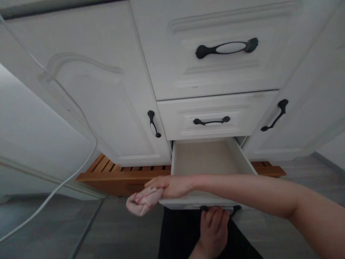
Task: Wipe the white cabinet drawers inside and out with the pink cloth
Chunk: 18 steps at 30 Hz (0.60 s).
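At lower centre, the right hand (175, 186) clutches a pink-and-white cloth (145, 201) by the left front corner of the open drawer (203, 156); the left hand (215, 232) curls its fingers on the handle (236, 210). The right forearm (237, 185) partly hides the drawer. A white cable (96, 141) loops down the left.

A white cable (40, 208) curves beside a slatted wooden rack (113, 176) above grey flooring (115, 233).

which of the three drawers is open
The bottom drawer: it is pulled out, with the left hand on its handle, while the top drawer and middle drawer are shut.
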Each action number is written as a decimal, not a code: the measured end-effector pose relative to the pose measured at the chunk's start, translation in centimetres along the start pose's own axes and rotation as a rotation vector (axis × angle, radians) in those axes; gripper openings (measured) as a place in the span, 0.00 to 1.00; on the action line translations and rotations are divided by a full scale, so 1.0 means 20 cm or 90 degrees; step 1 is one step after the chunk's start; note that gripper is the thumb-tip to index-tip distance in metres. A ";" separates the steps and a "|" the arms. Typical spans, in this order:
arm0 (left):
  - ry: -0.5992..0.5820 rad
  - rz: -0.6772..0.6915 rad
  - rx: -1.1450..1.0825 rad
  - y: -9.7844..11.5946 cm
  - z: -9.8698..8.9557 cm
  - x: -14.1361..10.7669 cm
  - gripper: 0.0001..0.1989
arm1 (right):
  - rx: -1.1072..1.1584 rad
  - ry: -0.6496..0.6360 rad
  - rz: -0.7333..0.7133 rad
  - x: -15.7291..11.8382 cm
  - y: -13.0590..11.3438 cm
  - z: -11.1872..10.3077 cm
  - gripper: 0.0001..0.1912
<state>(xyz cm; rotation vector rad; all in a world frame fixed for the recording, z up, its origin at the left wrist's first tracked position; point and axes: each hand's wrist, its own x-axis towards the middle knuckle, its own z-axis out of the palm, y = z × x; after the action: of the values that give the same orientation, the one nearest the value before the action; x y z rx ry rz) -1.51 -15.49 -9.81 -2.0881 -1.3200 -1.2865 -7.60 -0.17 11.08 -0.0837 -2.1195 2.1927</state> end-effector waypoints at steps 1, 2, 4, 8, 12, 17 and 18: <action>-0.015 0.014 0.002 -0.01 -0.01 0.00 0.20 | 0.024 -0.063 0.000 0.03 0.00 0.01 0.13; -0.022 0.028 0.004 -0.03 -0.02 0.00 0.20 | 0.044 -0.113 0.011 0.05 0.01 0.01 0.12; -0.023 0.057 0.004 -0.06 -0.03 0.01 0.20 | 0.035 -0.133 0.041 0.02 0.00 0.00 0.11; -0.025 0.087 0.017 -0.09 -0.02 0.00 0.21 | -0.127 -0.027 0.011 -0.22 -0.10 0.02 0.16; -0.030 0.086 0.028 -0.08 -0.01 0.00 0.21 | -0.193 0.071 0.004 -0.48 -0.20 0.10 0.14; -0.005 0.059 0.006 -0.08 -0.01 0.00 0.19 | -0.186 0.334 0.154 -0.88 -0.18 0.23 0.04; -0.004 0.056 -0.002 -0.07 -0.01 0.00 0.19 | -0.192 0.415 0.199 -0.99 -0.17 0.26 0.06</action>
<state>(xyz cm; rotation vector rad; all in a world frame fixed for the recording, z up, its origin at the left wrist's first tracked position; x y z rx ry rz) -2.88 -14.92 -10.01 -2.1300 -1.2148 -1.2467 11.60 -7.29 14.21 -1.0524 -2.0931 1.6097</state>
